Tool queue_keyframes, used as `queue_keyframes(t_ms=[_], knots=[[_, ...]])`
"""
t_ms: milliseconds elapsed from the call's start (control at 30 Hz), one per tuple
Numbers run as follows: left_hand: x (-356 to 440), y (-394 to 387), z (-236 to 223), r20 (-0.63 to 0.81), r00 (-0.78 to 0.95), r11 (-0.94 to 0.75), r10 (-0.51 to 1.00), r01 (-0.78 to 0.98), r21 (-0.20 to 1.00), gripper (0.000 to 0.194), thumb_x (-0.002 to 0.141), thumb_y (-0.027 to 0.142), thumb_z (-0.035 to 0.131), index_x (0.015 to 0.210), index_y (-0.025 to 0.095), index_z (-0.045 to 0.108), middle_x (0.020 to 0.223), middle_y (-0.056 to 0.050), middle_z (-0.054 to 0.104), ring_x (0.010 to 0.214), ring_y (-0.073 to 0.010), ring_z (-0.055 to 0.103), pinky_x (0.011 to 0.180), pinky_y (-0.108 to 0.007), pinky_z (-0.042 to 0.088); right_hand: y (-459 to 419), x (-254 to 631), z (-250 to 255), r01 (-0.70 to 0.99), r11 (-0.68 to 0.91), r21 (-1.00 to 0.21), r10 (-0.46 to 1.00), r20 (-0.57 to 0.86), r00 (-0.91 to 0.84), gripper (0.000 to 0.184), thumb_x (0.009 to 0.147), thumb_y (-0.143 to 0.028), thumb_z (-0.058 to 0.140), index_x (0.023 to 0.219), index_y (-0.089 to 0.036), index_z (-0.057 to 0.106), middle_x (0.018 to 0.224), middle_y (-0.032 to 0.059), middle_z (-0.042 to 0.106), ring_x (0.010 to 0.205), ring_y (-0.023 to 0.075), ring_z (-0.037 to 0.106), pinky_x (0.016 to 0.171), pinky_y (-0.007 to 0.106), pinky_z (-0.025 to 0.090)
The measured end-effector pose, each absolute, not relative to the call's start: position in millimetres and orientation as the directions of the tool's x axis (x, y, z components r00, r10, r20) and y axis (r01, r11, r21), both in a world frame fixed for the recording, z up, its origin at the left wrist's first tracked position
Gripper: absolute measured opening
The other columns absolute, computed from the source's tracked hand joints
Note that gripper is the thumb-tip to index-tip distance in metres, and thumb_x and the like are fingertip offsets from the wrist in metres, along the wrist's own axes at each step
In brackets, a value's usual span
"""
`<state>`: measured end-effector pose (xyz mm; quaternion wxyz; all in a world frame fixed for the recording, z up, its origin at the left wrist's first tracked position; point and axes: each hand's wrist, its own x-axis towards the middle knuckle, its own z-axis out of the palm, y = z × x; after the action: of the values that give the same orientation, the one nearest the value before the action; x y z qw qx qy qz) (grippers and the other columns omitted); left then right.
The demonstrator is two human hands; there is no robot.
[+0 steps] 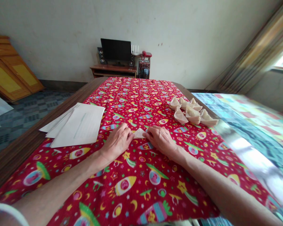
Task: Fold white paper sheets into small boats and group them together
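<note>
A small folded piece of white paper (139,133) lies on the red patterned cloth, its middle peaked like a triangle. From the left, my left hand (119,138) grips one end of it with curled fingers. At the opposite end my right hand (160,138) pinches the paper between thumb and fingers. Both fingertips partly cover the paper's ends. Beyond my left hand is a fanned stack of white paper sheets (85,121). Several folded paper boats (192,113), some nested together, sit in a cluster past my right hand.
The red cloth (141,194) covers most of the brown wooden table (4,169). A bed with a patchwork cover (257,125) stands along the right side. Against the far wall are a desk with a monitor (116,50) and a red telephone (146,54). A wooden cabinet (14,70) stands at left.
</note>
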<state>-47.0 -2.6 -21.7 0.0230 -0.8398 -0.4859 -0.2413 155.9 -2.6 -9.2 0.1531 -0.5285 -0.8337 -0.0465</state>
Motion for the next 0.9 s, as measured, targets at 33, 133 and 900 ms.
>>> queue_keyframes(t_ms=[33, 133, 900], knots=[[-46.4, -3.1, -21.1, 0.429, 0.405, -0.522, 0.808, 0.828, 0.202, 0.020, 0.090, 0.024, 0.048, 0.072, 0.017, 0.053, 0.081, -0.004, 0.051, 0.075, -0.0167, 0.055, 0.071, -0.030, 0.047, -2.2, 155.6, -9.4, 0.896, 0.437, -0.081, 0.867, 0.304, -0.395, 0.028, 0.092, -0.038, 0.047, 0.075, -0.019, 0.059, 0.074, 0.0023, 0.064, 0.066, 0.0129, 0.056, 0.059, 0.025, 0.028], [-44.4, -5.5, -17.5, 0.467, 0.399, -0.539, 0.789, 0.815, 0.213, 0.011, 0.090, 0.024, 0.049, 0.087, 0.016, 0.056, 0.089, -0.005, 0.054, 0.081, -0.0177, 0.056, 0.074, -0.031, 0.048, -1.2, 155.5, -10.2, 0.895, 0.438, -0.085, 0.864, 0.314, -0.393, 0.027, 0.092, -0.038, 0.047, 0.075, -0.019, 0.058, 0.074, 0.0019, 0.064, 0.066, 0.0129, 0.056, 0.059, 0.025, 0.027], [-48.0, -27.1, -8.0, 0.270, 0.682, -0.713, 0.680, 0.700, 0.027, 0.040, 0.097, 0.031, 0.034, 0.135, 0.024, 0.043, 0.142, -0.003, 0.043, 0.137, -0.0237, 0.026, 0.110, -0.049, 0.025, -21.2, 155.3, -2.1, 0.716, 0.689, 0.115, 0.665, 0.294, -0.687, 0.020, 0.093, -0.017, 0.041, 0.098, -0.018, 0.061, 0.096, 0.0084, 0.060, 0.084, 0.0191, 0.050, 0.074, 0.032, 0.039]])
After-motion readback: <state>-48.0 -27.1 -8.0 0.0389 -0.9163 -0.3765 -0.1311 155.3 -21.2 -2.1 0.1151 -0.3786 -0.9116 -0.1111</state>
